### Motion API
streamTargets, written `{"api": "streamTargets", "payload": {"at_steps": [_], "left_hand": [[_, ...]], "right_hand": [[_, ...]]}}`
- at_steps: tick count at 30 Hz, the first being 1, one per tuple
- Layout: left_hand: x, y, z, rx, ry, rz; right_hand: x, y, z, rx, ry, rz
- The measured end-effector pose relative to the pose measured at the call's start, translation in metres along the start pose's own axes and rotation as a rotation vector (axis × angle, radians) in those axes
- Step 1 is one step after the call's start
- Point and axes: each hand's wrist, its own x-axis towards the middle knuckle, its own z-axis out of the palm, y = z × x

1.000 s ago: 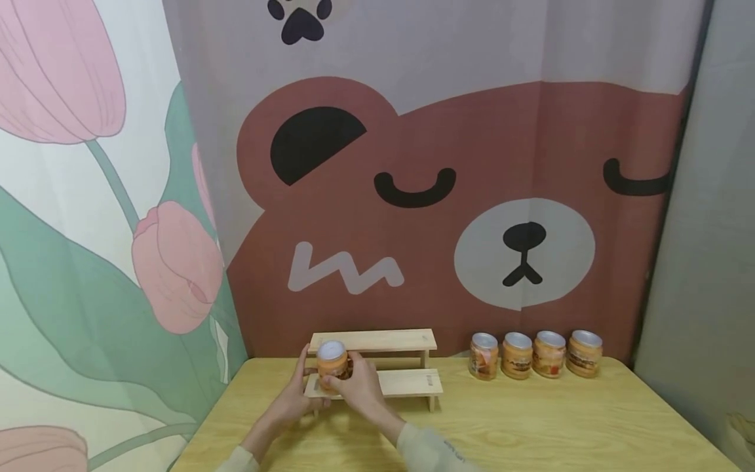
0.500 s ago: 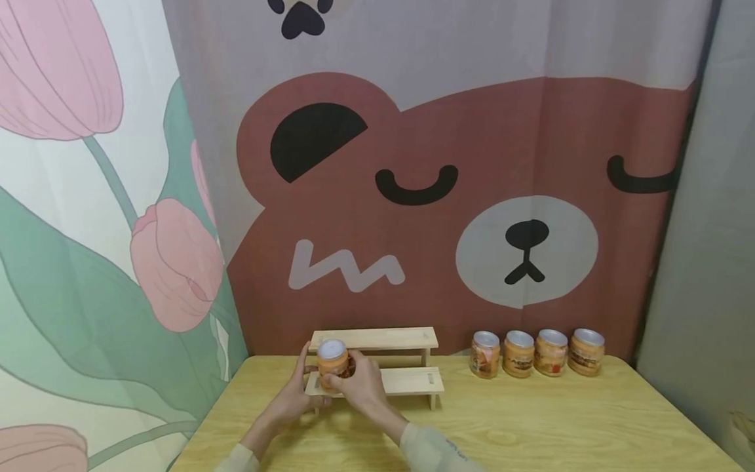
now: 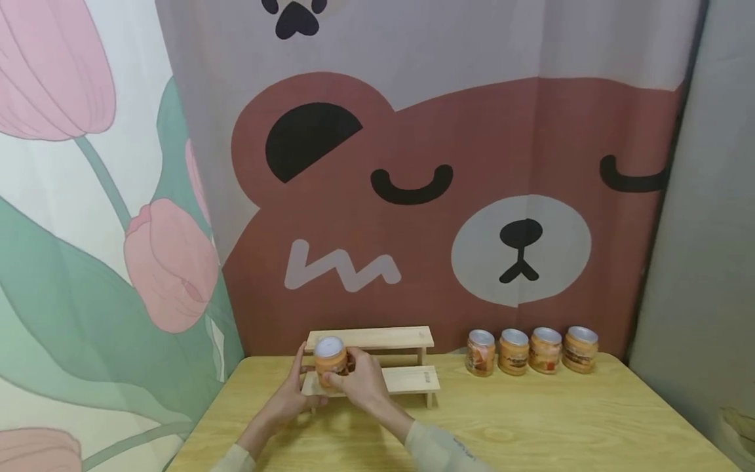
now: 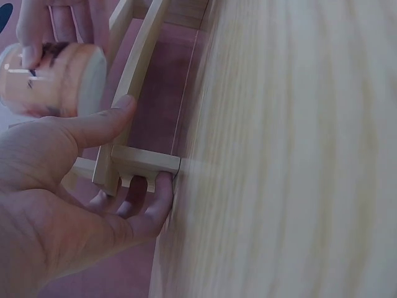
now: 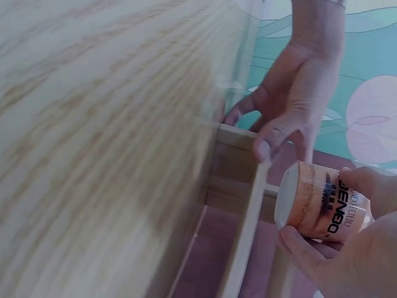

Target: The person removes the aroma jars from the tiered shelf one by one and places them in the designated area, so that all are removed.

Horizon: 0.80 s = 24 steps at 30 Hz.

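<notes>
A two-step wooden rack (image 3: 407,379) stands on the table near the back wall. Over the left end of its lower step is an orange printed jar (image 3: 331,364), upright with a pale lid. My right hand (image 3: 364,381) grips this jar between thumb and fingers; in the right wrist view, dark lettering shows on the jar (image 5: 329,208). Whether its base touches the step I cannot tell. My left hand (image 3: 289,392) holds the rack's left end. In the left wrist view, the left hand's thumb lies on the step's edge and its fingers curl round the leg (image 4: 146,159).
Several similar orange jars (image 3: 513,354) stand in a row at the table's back right. Behind the wooden table (image 3: 531,419) hangs a curtain with a bear print (image 3: 413,262). A tulip-print curtain (image 3: 171,262) closes off the left side.
Both hands, the jar and the rack keep their places. Only the head view has shifted slightly.
</notes>
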Motion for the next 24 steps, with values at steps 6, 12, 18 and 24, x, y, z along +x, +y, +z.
{"api": "streamTargets", "payload": {"at_steps": [6,12,18,24], "left_hand": [[-0.002,0.002,0.001,-0.008,0.004,0.000],[-0.001,0.002,0.001,0.003,0.022,-0.006],[-0.001,0.001,0.001,0.006,0.016,0.000],[-0.001,0.000,0.002,0.039,0.025,0.007]], "right_hand": [[-0.006,-0.009,-0.017,-0.016,-0.008,0.003],[-0.011,-0.014,-0.034,-0.024,-0.011,0.004],[-0.019,-0.013,-0.054,-0.020,-0.002,0.008],[-0.028,-0.009,-0.073,-0.011,0.005,0.004]]}}
